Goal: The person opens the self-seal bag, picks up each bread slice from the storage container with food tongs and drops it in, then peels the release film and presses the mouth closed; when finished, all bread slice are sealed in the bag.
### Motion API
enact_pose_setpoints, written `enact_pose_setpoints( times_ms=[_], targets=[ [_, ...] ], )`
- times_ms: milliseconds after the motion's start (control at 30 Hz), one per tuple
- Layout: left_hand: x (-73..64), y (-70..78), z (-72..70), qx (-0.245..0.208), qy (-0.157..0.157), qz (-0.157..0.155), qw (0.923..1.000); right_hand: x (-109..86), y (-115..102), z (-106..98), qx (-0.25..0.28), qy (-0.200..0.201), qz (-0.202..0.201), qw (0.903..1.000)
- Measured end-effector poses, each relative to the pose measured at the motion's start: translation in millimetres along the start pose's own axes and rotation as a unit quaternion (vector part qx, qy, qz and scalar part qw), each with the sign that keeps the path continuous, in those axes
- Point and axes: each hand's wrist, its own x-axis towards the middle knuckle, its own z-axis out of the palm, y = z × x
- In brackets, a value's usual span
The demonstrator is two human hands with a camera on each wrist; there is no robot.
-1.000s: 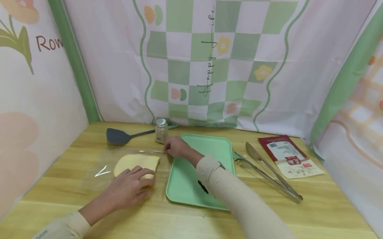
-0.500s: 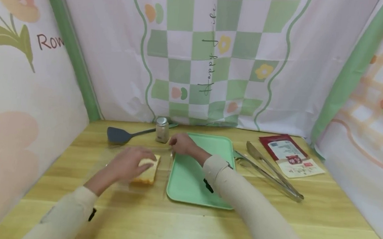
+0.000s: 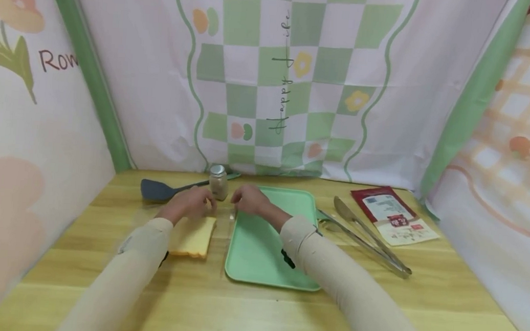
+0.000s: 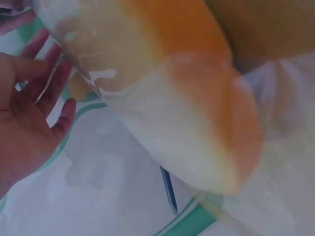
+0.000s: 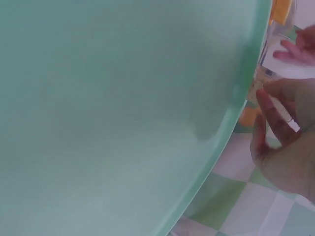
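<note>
A wooden counter (image 3: 245, 318) seen from above, with a person in pale sleeves working left of centre. The bread (image 3: 197, 237) lies flat in the lower left-centre of the frame, partly hidden by the left arm. The left wrist view shows clear film over it, so it is inside a clear bag (image 4: 105, 73); lying flat probably keeps the soft bread supported within such loose film.

The left hand (image 3: 190, 201) is above the bread's far edge, beside the film. Its fingers are loosely bent and spread, apparently gripping nothing; whether they touch the film is unclear. Close by, the right hand (image 3: 249, 200) has its thumb and forefinger brought together, seemingly pinching the bag's edge, probably because such thin film slips unless nipped.

A mint-green tray (image 3: 258, 257) lies flat at centre, beneath the right forearm, close beside the bag. Just beyond the hands a small lidded jar (image 3: 218, 183) stands upright, presumably to keep its contents settled. A dark spatula (image 3: 156, 190) lies left of it, its handle passing behind. At right are metal tongs (image 3: 381, 248) and a red-and-cream pouch (image 3: 395, 218); lying outward, they likely leave the hands room.
</note>
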Motion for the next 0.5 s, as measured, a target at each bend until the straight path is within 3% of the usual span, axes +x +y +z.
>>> enact_pose_setpoints(
  times_ms=[133, 233, 500],
  targets=[
    [14.7, 2.0, 5.4, 0.005, 0.011, 0.012, 0.9999, -2.4, 0, 3, -0.008, 0.003, 0.019, 0.9998],
    [23.4, 4.8, 8.3, 0.014, 0.01, 0.002, 0.9998, -2.9, 0, 5, -0.007, 0.002, 0.013, 0.9999],
    [32.9, 6.5, 17.3, 0.025, -0.006, -0.007, 0.9996, -6.9, -4, 4, 0.004, -0.011, 0.012, 0.9999]
  ],
)
